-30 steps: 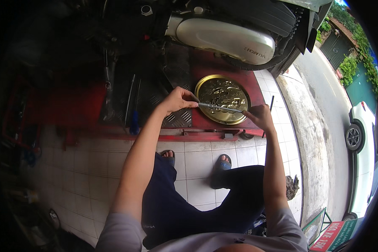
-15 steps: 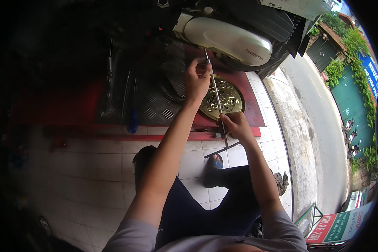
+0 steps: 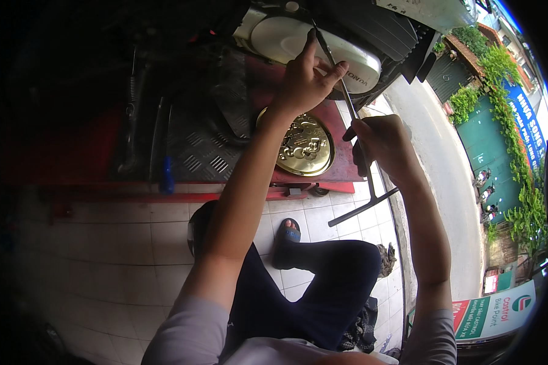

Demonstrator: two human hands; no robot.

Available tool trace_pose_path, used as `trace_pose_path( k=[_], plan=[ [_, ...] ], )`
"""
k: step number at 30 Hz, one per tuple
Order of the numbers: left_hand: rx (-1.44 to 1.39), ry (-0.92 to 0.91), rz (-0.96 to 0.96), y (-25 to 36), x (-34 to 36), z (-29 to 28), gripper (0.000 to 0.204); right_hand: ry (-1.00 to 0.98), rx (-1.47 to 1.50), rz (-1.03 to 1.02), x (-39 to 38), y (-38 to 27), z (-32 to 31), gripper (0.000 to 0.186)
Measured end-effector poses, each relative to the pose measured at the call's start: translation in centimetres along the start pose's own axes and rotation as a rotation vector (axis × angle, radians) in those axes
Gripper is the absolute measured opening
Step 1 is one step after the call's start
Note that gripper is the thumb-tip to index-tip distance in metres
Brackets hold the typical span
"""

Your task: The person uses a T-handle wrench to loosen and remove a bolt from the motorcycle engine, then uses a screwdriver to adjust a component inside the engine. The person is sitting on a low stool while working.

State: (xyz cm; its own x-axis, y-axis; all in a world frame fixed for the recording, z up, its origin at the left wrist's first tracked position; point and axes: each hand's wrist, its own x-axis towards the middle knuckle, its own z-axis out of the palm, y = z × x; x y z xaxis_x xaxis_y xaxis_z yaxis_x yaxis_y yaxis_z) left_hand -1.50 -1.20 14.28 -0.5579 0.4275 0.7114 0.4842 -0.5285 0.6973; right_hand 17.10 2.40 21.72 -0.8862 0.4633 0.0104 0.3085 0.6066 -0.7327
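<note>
My left hand [image 3: 310, 82] pinches the upper shaft of a long metal T-handle wrench [image 3: 347, 94], whose tip reaches the top edge of a silver engine side cover [image 3: 286, 42] on a motorbike. My right hand [image 3: 380, 146] grips the lower shaft above the crossbar. A round gold tray [image 3: 318, 155] with small metal parts, hard to tell apart, lies behind the wrench on a red stand [image 3: 91, 170] with a black checker plate. A blue-handled tool [image 3: 167, 176] lies to the left of the tray.
White floor tiles [image 3: 164, 243] lie under my legs and sandaled foot [image 3: 289, 234]. A crumpled rag [image 3: 386, 258] is at the right. Beyond are a road [image 3: 444, 182], a green gate [image 3: 481, 140], parked scooters [image 3: 487, 194] and a sign board [image 3: 487, 310]. The dark upper left is hard to make out.
The wrench has swung from lying across the tray to slanting up toward the motorbike. My left hand has moved up; my right hand has moved right and upward over the last half second.
</note>
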Motion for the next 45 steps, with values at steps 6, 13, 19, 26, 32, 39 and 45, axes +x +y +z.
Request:
trace_pose_path(
  k=[6,13,19,26,32,39,45],
  plan=[
    [-0.056,-0.062,-0.086,-1.3,1.6,-0.2,0.097,0.042,-0.058,-0.072,1.4,-1.5,-1.1,0.032],
    [-0.049,-0.037,-0.079,-2.6,2.4,0.3,0.096,0.074,-0.236,-0.068,2.2,-2.3,-1.8,0.034],
    [-0.041,-0.002,-0.076,-3.1,2.5,0.7,0.094,0.106,-0.349,-0.062,2.8,-2.3,-2.2,0.032],
    [0.031,0.078,-0.015,-2.1,2.3,0.9,0.090,0.074,-0.514,-0.059,2.9,-3.6,-3.7,0.035],
    [-0.092,0.111,-0.078,-1.0,1.5,0.7,0.077,-0.026,-0.491,-0.104,3.6,-5.5,-4.0,0.039],
    [-0.197,0.263,-0.069,2.5,-3.9,0.8,0.027,-0.134,0.469,-0.109,5.5,-2.3,-1.3,0.028],
    [0.246,0.159,0.135,16.0,-8.3,0.3,0.037,-0.052,0.948,-0.065,6.8,-1.2,0.3,0.029]
  ],
)
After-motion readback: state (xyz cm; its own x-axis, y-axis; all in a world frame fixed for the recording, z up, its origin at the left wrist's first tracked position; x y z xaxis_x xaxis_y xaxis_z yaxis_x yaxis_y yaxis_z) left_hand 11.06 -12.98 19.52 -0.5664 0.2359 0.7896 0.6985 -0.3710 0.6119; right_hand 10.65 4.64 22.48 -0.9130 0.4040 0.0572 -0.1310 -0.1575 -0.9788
